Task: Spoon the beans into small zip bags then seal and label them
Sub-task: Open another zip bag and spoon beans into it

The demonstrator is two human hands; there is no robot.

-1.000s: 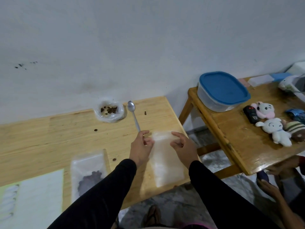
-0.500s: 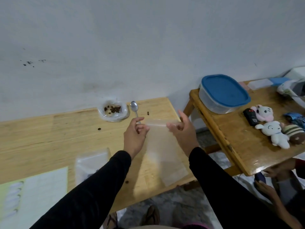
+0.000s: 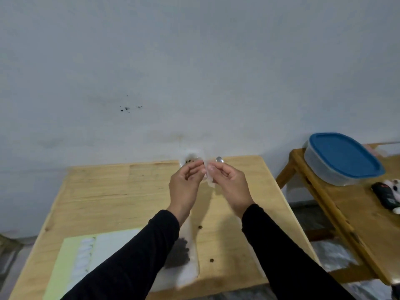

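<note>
Left hand (image 3: 186, 182) and right hand (image 3: 230, 184) both raised above the surface (image 3: 104, 195), fingertips nearly meeting, each pinching one side of the mouth of an empty zip bag (image 3: 208, 180). Bag is clear and blurred, hangs between the two hands; lower part hard to trace. Looks like they're peeling the two lips apart to open the zip, which would explain thumb-against-forefinger grip on opposite faces rather than a full grasp. Just beyond the fingertips, against the wall: the bean supply bag (image 3: 190, 160), mouth open, a few dark beans visible. Spoon (image 3: 219, 159) lies right behind the right hand's fingers, bowl showing, handle hidden by the hand. Judgement: both parked within short reach so the right hand can drop its side of the bag and take the spoon while the left keeps the mouth open. Below the left forearm, nearer the person: a filled zip bag (image 3: 184, 256) flat on the surface, dark beans pooled in it; can't tell if sealed. Further to the left of that, the label sheet (image 3: 86, 254), some labels apparently still on it. Two stray beans (image 3: 200, 227) on the surface between the forearms. So one bag likely done, this one at the opening step, no beans in it yet. Risk: thin film is slippery, lips may not separate with a light pinch.
</note>
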